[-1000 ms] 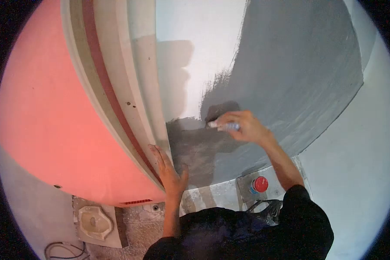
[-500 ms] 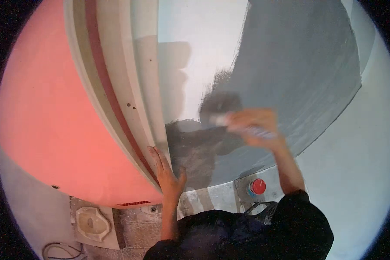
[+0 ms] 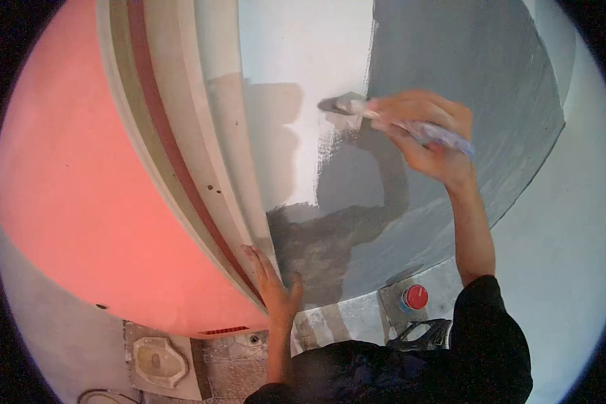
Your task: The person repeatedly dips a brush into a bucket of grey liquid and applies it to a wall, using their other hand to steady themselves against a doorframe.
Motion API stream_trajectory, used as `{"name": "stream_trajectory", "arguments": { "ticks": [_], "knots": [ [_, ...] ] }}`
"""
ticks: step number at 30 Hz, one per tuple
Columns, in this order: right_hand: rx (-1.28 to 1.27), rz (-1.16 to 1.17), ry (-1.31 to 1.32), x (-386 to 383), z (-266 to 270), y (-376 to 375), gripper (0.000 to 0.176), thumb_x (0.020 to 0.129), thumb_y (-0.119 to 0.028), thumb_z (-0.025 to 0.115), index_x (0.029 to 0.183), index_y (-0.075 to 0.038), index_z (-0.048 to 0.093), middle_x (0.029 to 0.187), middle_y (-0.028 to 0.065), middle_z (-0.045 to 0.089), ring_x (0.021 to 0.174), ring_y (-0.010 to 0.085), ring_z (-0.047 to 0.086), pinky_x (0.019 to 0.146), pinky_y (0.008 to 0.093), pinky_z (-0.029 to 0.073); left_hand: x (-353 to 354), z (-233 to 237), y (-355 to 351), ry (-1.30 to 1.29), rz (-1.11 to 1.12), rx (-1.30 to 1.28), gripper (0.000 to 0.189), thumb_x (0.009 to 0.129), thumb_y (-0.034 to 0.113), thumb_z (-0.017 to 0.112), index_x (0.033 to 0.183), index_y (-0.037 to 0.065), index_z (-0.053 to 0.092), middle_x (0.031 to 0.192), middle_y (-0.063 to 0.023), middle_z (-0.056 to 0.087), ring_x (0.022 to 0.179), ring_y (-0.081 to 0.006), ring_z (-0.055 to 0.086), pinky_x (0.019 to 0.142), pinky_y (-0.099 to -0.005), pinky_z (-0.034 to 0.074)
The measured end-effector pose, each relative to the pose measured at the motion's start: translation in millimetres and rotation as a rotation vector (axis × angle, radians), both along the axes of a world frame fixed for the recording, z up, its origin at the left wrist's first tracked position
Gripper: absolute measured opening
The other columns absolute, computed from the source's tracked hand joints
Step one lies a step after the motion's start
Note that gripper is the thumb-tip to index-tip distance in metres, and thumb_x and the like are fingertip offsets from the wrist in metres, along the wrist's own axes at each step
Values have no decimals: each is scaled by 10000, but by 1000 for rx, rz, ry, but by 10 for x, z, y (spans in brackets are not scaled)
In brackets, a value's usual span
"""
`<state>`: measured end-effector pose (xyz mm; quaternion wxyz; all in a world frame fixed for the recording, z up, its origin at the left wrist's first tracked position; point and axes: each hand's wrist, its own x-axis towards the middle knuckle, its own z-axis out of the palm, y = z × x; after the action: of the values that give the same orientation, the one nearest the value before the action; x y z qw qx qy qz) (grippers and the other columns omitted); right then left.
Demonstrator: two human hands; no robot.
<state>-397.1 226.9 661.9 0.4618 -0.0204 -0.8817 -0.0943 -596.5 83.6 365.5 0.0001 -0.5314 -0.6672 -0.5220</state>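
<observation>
My right hand is wrapped round the handle of a paintbrush, whose dark bristles touch the white part of a panel. Grey paint covers the right and lower parts of that panel, with a ragged edge against the white. Lower down, my left hand rests with its fingers apart against the cream door frame, beside the panel's lower left edge. Nothing shows in its grasp.
A pink wall rises on the left. Below stand a jar with a red lid and a black object. A squat toilet and a hose lie at the lower left. A pale wall is on the right.
My right hand and the brush have moved up, from the grey area to the white part. My left hand stays at the frame. The whole view has shifted slightly.
</observation>
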Motion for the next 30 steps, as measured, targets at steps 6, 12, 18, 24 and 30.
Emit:
{"name": "stream_trajectory", "arguments": {
  "ticks": [6, 12, 18, 24, 30],
  "knots": [
    [-313, -26, -451, -88, -1205, -54, 248, 758, -100, 712, 1004, -112, 691, 943, 70, 710, 893, 264, 693, 779, 374, 553, -11, 9, -17, -11, 10, -46, 1065, 711, 53, 720, 1534, -16, 48, 1595, -263, -14, 1462, -438, 120, 1157, -469, 253],
    [-338, -54, -420, -252, -1012, 327, 213, 814, -158, 668, 1018, -97, 687, 975, 116, 705, 906, 300, 684, 798, 398, 544, -44, -5, -24, 10, 0, -19, 1089, 703, 59, 732, 1540, 2, 38, 1601, -245, -12, 1464, -428, 123, 1154, -450, 273],
    [-47, 64, -1, -196, -7, 115, 231, 756, -80, 738, 986, -84, 715, 963, 118, 720, 871, 280, 712, 791, 366, 554, 3, 35, 0, -8, 19, -18, 1089, 700, 65, 728, 1538, -2, 37, 1600, -247, -7, 1471, -416, 103, 1156, -453, 272],
    [-348, 69, -271, 7, -870, -150, 269, 735, 20, 717, 984, -81, 716, 1005, 87, 730, 915, 233, 712, 803, 357, 565, -8, 6, -21, -60, -14, -24, 1067, 711, 61, 716, 1536, -9, 43, 1599, -249, -1, 1474, -414, 79, 1161, -451, 260],
    [-490, -44, -451, -46, -1136, 283, 220, 743, -30, 712, 960, -58, 724, 968, 92, 735, 902, 215, 708, 816, 333, 545, -49, -23, 9, -26, -10, 9, 1050, 717, 55, 712, 1533, -16, 56, 1598, -251, 3, 1475, -412, 72, 1161, -446, 262]
  ]
}}
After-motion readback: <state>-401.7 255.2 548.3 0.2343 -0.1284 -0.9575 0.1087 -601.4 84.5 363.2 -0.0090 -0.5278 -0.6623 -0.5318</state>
